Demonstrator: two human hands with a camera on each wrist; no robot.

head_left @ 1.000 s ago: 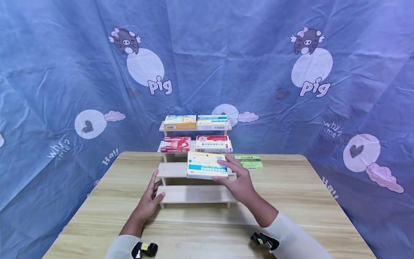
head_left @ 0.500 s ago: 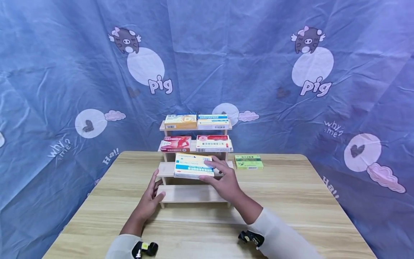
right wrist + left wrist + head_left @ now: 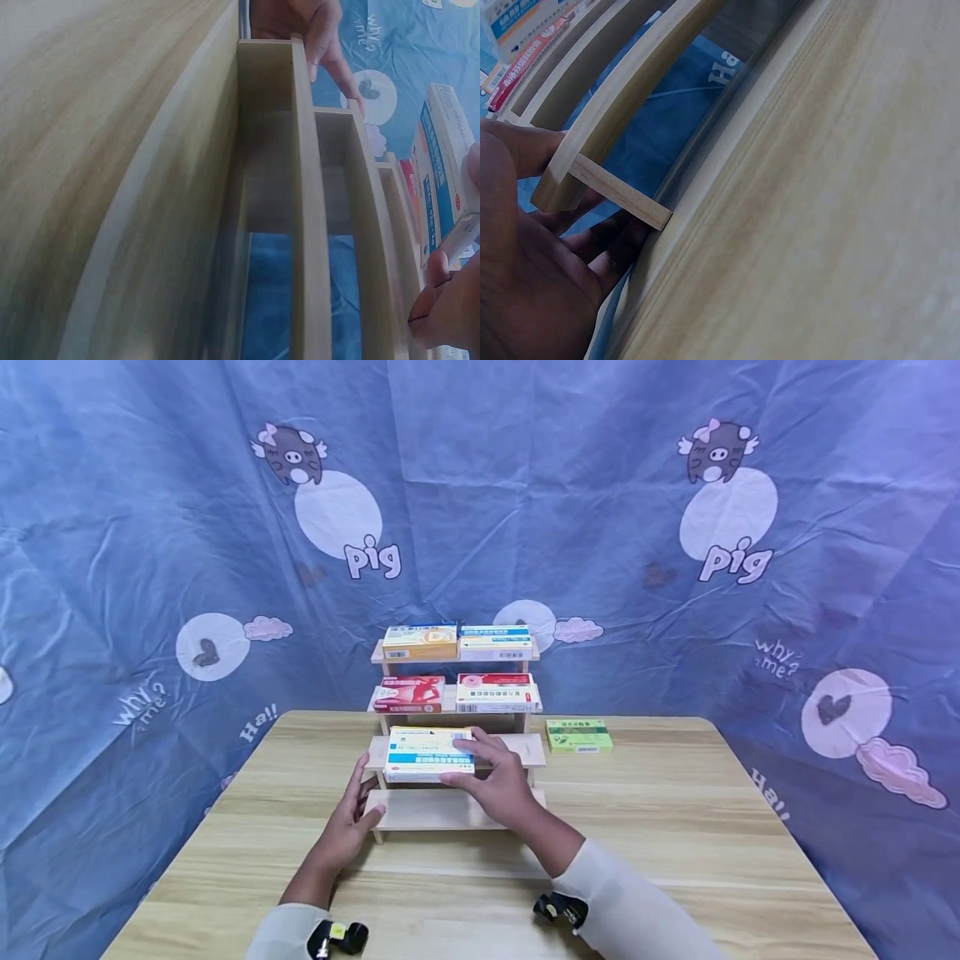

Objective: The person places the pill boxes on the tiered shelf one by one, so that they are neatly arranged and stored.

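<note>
My right hand (image 3: 498, 782) pinches a white, blue and yellow medicine box (image 3: 429, 752) at its right end. The box overlaps the left part of the second-lowest step of a wooden tiered rack (image 3: 442, 810) and tilts toward me; in the right wrist view the medicine box (image 3: 439, 165) shows at the right edge. At the rack's left end, my left hand (image 3: 347, 828) grips the lowest step. Its thumb lies at the step's end, with a finger reaching up to the step above; in the left wrist view more fingers of the left hand (image 3: 547, 255) curl behind the leg.
An orange-white box (image 3: 420, 643) and a blue-white box (image 3: 495, 643) lie on the top step. Below them are a red box (image 3: 408, 694) and a red-white box (image 3: 495, 693). A green box (image 3: 579, 737) lies on the table (image 3: 675, 827) right of the rack.
My right hand has carried the medicine box leftward along the second-lowest step and slightly down, uncovering that step's right end. My left hand has stayed at the rack's left end.
</note>
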